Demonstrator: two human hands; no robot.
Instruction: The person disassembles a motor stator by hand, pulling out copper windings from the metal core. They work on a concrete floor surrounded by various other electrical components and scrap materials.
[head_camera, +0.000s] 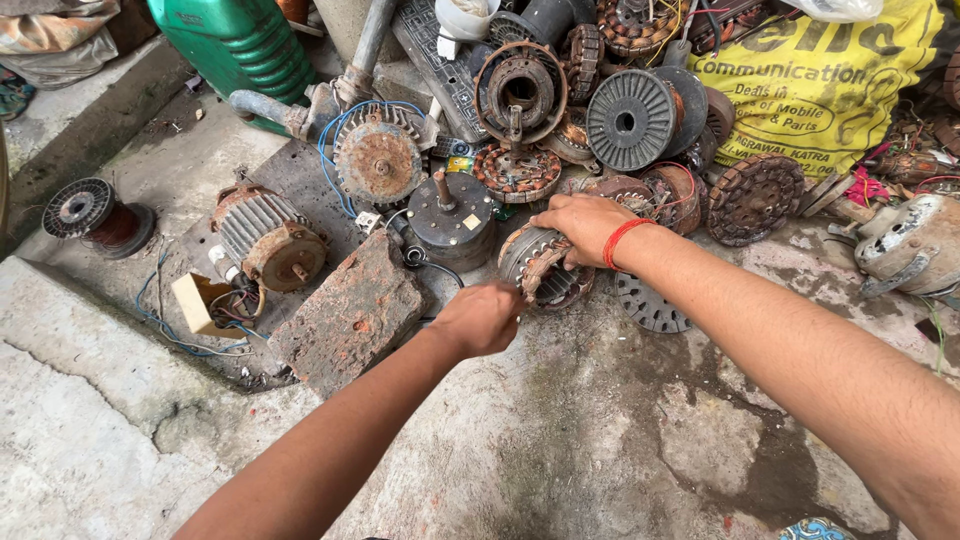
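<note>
Left hand (480, 318) beside stator (545, 265) (right hand (585, 225) atop)

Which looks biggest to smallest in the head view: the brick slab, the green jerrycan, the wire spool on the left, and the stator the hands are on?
1. Brick slab
2. Green jerrycan, partly cut off and farther away, so unsure
3. Stator and wire spool look alike; not ranked

Left hand (480, 318) fingertips hidden behind fist; stator (545, 265) partly covered by right hand (585, 225).
</note>
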